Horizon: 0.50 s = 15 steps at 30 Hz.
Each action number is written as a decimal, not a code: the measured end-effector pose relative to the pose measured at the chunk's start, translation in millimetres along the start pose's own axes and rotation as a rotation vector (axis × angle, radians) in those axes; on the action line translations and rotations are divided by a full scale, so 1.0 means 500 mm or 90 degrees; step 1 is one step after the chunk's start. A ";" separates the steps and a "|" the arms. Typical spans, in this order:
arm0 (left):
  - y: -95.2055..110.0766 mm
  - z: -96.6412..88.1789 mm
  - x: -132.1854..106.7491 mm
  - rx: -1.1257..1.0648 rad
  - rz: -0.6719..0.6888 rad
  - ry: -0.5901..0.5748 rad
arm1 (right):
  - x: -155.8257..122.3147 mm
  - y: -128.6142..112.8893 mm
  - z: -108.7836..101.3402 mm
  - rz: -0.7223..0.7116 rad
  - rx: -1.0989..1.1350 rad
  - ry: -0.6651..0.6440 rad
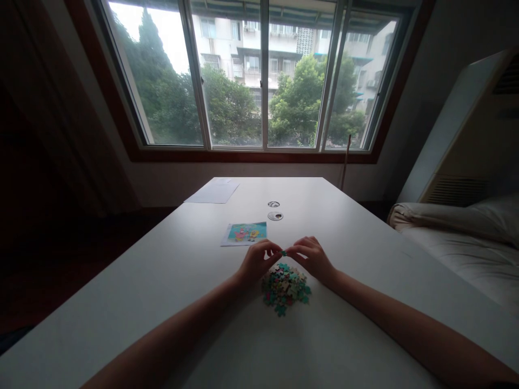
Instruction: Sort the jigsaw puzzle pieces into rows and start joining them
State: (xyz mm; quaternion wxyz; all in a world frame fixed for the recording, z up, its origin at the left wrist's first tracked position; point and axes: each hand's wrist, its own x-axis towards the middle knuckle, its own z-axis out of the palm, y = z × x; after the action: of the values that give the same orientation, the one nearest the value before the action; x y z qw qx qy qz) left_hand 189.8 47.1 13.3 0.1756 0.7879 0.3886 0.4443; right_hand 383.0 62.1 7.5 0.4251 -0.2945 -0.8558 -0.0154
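Note:
Between the fingertips of both hands is a small green jigsaw puzzle piece. My left hand pinches it from the left, thumb and forefinger closed on it. From the right, my right hand pinches the same piece with its fingers together. Just below and nearer to me lies a heap of jigsaw pieces in green, pink and pale wood tones. Beyond my left hand a picture sheet with colourful cartoon figures on a teal ground lies flat, its near right corner close to my fingers.
All this is on a long white table. Two round flat discs lie beyond my hands, and white paper rests at the far left. A pale sofa stands along the right side, with a window ahead.

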 end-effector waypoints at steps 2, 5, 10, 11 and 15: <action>-0.002 0.001 0.000 -0.015 -0.010 0.003 | 0.000 -0.001 0.000 0.002 -0.004 0.003; -0.006 0.003 0.001 -0.041 -0.035 0.014 | 0.001 -0.001 0.002 0.035 0.004 0.015; -0.012 0.005 0.002 -0.049 -0.045 0.044 | 0.004 -0.002 0.004 0.071 0.021 -0.003; -0.013 0.005 0.002 -0.047 -0.043 0.045 | 0.005 -0.002 0.004 0.072 0.021 -0.009; -0.013 0.005 0.001 -0.056 -0.053 0.049 | 0.005 -0.002 0.007 0.083 0.018 -0.036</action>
State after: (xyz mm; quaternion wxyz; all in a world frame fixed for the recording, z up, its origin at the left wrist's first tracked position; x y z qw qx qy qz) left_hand 189.0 51.8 8.1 0.2133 0.7450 0.4078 0.4829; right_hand 378.6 63.6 7.2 0.4050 -0.3441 -0.8465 0.0324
